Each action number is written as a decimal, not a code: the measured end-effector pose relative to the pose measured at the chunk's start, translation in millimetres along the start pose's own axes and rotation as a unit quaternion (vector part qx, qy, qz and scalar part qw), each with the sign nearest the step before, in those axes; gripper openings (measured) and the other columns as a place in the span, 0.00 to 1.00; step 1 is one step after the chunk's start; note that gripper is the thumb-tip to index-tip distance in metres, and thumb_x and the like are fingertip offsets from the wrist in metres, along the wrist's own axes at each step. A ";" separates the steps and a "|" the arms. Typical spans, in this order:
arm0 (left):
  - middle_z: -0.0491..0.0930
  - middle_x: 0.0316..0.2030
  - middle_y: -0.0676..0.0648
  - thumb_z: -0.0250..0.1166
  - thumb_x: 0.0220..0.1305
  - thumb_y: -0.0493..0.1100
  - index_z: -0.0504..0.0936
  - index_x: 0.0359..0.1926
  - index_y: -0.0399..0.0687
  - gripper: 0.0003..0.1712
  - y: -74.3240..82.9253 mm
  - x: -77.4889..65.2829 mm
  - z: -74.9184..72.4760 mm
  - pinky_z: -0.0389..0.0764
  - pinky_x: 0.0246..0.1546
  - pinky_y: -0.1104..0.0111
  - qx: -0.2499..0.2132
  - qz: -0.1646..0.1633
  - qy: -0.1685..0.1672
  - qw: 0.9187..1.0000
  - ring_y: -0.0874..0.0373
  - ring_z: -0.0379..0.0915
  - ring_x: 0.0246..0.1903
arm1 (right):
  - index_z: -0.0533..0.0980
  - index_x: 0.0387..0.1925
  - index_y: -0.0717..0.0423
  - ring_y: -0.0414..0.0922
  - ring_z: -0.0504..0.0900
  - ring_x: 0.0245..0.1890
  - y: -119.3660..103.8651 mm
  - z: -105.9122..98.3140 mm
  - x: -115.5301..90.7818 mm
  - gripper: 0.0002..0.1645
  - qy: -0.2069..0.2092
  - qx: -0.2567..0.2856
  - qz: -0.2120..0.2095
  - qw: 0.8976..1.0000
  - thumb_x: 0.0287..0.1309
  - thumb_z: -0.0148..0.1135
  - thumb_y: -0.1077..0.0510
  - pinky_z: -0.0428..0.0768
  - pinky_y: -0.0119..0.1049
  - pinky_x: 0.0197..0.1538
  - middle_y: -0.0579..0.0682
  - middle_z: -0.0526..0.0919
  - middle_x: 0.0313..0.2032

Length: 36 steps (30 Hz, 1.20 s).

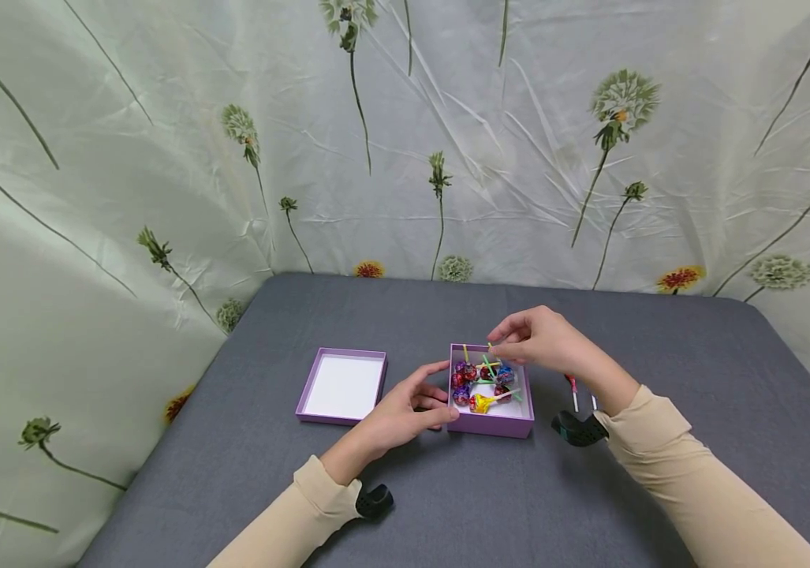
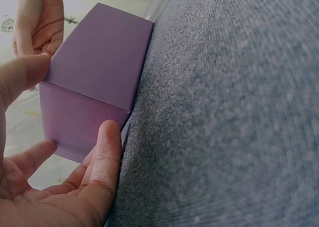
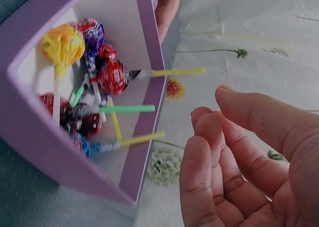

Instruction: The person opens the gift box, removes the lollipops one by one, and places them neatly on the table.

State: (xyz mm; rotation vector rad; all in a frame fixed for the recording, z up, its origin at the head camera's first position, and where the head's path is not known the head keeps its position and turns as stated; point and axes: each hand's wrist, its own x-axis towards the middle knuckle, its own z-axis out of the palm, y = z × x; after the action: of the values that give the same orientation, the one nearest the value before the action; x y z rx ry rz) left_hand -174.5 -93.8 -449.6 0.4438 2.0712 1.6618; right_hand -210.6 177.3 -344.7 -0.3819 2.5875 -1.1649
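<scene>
An open purple box (image 1: 491,424) with a white inside holds several wrapped lollipops. Among them are a yellow lollipop (image 3: 64,44), a red lollipop (image 3: 112,76) and a blue lollipop (image 1: 505,375); some yellow and green sticks poke up past the rim. My left hand (image 1: 405,410) rests against the box's left side, the thumb on the rim by the front corner and the fingers spread along the wall. Over the back right corner hovers my right hand (image 1: 545,339), its fingers loosely bent, with nothing between thumb and fingertips in the right wrist view.
A purple lid (image 1: 301,401) lies inside up, left of my left hand. Right of the box, a red lollipop (image 1: 572,388) and another white stick (image 1: 594,402) show partly under my right forearm. A flowered curtain (image 1: 376,197) hangs behind the grey table (image 1: 461,505).
</scene>
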 end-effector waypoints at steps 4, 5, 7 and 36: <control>0.80 0.56 0.39 0.74 0.72 0.45 0.64 0.82 0.58 0.44 2.6 -0.4 -0.9 0.89 0.48 0.63 -0.001 -0.005 -0.001 1.000 0.56 0.81 0.49 | 0.88 0.49 0.59 0.46 0.86 0.33 -5.5 6.0 8.6 0.16 -0.007 -0.005 0.002 1.000 0.67 0.74 0.52 0.86 0.42 0.42 0.55 0.91 0.33; 0.80 0.56 0.40 0.74 0.71 0.46 0.64 0.82 0.59 0.44 3.4 -0.8 -1.0 0.89 0.48 0.63 -0.002 -0.008 -0.001 1.000 0.56 0.81 0.49 | 0.88 0.48 0.59 0.47 0.87 0.33 -6.5 7.6 10.7 0.16 -0.007 -0.008 0.004 1.000 0.67 0.74 0.51 0.86 0.41 0.41 0.55 0.91 0.34; 0.80 0.55 0.40 0.74 0.71 0.46 0.64 0.82 0.59 0.44 3.8 -1.3 -1.0 0.89 0.48 0.63 -0.003 -0.010 -0.002 1.000 0.56 0.81 0.50 | 0.89 0.46 0.58 0.49 0.87 0.33 -7.9 11.1 14.1 0.16 -0.006 -0.017 0.006 1.000 0.67 0.74 0.50 0.85 0.39 0.40 0.54 0.92 0.33; 0.80 0.56 0.39 0.74 0.72 0.45 0.64 0.82 0.59 0.43 0.2 -5.7 -3.4 0.89 0.48 0.63 -0.002 -0.005 -0.004 1.000 0.56 0.81 0.49 | 0.88 0.29 0.58 0.44 0.84 0.25 -17.9 31.4 25.6 0.16 0.022 -0.062 0.036 0.997 0.67 0.72 0.50 0.78 0.33 0.32 0.49 0.89 0.24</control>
State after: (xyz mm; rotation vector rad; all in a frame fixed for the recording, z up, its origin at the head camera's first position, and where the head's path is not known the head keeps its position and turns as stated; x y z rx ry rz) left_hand -171.5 -99.5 -448.0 0.4382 2.0615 1.6555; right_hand -220.9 135.4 -354.7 -0.2903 2.6961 -1.0037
